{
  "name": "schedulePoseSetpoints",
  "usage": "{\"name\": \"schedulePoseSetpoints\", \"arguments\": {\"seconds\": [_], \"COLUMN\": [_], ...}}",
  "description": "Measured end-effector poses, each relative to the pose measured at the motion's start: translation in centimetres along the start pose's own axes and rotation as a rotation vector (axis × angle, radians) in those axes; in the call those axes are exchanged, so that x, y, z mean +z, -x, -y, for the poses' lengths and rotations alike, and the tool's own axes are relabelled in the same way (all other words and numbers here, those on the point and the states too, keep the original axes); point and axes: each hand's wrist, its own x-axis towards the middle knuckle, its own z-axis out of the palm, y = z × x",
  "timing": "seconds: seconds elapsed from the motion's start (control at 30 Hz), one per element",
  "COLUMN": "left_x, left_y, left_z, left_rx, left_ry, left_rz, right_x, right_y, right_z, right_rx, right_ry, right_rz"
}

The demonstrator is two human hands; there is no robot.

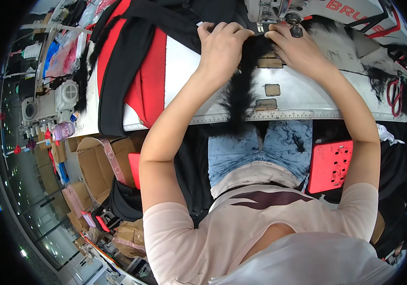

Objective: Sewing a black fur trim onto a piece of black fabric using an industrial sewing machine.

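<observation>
A strip of black fur trim (241, 90) runs from the sewing machine's presser foot (261, 26) down over the table's near edge towards my lap. My left hand (225, 45) is closed on the trim's upper end, just left of the foot, where it meets a black garment (179, 26). On the other side, my right hand (296, 47) pinches the trim close to the foot, with its fingertips partly hidden by the machine (270, 8). Red fabric (152, 78) with black panels spreads leftward from the garment across the white table.
A ruler strip (298, 114) edges the table (194, 102). Red-handled scissors (394, 97) lie at the right, near loose black fur tufts (378, 78). Cardboard boxes (94, 166) stand below left. Thread spools (47, 134) and a white motor-like unit (66, 95) are at the far left.
</observation>
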Motion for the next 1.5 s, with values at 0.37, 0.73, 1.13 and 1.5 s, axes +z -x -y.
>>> {"name": "schedulePoseSetpoints", "arguments": {"seconds": [0.37,0.73,1.13,1.5], "left_x": [-1.1,-0.7,0.8,0.2], "left_y": [1.5,2.1,3.1,2.3], "left_z": [-1.3,-2.9,-3.4,-2.1], "left_rx": [0.089,-0.054,-0.15,0.067], "left_ry": [-0.128,0.045,0.047,-0.045], "left_rz": [0.046,0.021,-0.057,0.047], "right_x": [0.2,0.4,1.0,0.9], "right_y": [-0.2,-0.1,-0.1,-0.3], "right_z": [-0.9,-1.3,-1.2,-0.9], "right_rx": [-0.179,-0.196,-0.059,-0.105], "right_ry": [-0.02,-0.055,-0.228,-0.172], "right_rz": [-0.044,-0.026,-0.057,-0.09]}}
